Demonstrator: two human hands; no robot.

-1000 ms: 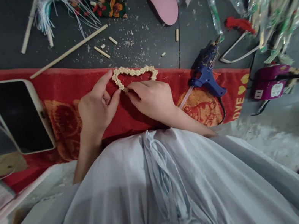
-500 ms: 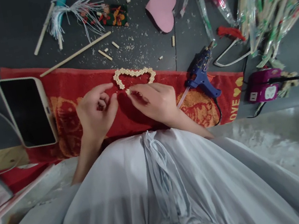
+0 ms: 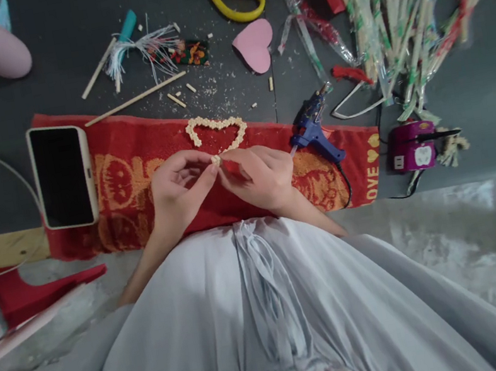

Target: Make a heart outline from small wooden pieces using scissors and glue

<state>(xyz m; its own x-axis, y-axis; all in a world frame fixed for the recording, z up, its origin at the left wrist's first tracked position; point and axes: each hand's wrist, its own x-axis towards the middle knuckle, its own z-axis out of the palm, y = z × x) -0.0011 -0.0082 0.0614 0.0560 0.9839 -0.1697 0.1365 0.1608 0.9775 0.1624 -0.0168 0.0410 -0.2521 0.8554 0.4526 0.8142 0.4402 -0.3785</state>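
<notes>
1. R hand [image 3: 260,177], center of frame: thumb + finger in a tight pinch on a small cream piece [image 3: 215,160].
2. L hand [image 3: 176,190] is just left of it, thumb + index almost shut, tips right up against the same piece. Can't tell if they grip it too tbh.
3. Cream bead outline [image 3: 218,125] lies just above the hands on the red towel [image 3: 156,128]. Top edge dips in the middle, kinda heart-ish, w/ a gap at bottom left. Its R side runs down toward the R fingertips; can't tell if it joins the piece there.
4. Blue glue gun [image 3: 310,133] is right of center on the towel, nozzle pointing up + right. Phone [image 3: 62,178], screen dark, is on the towel's left end.
5. Long thin stick [image 3: 135,98], upper left of center, lies at a slant, its lower end over the towel's top edge. Short stick bits [image 3: 176,100] + pale crumbs are nearby on the dark tabletop [image 3: 232,95].
6. Upper center: pink heart [image 3: 255,47] just below the red/yellow scissors [image 3: 242,18]. Upper right: bunch of plastic-wrapped sticks [image 3: 392,25]. Purple box [image 3: 414,146] sits below those, mid right.
</notes>
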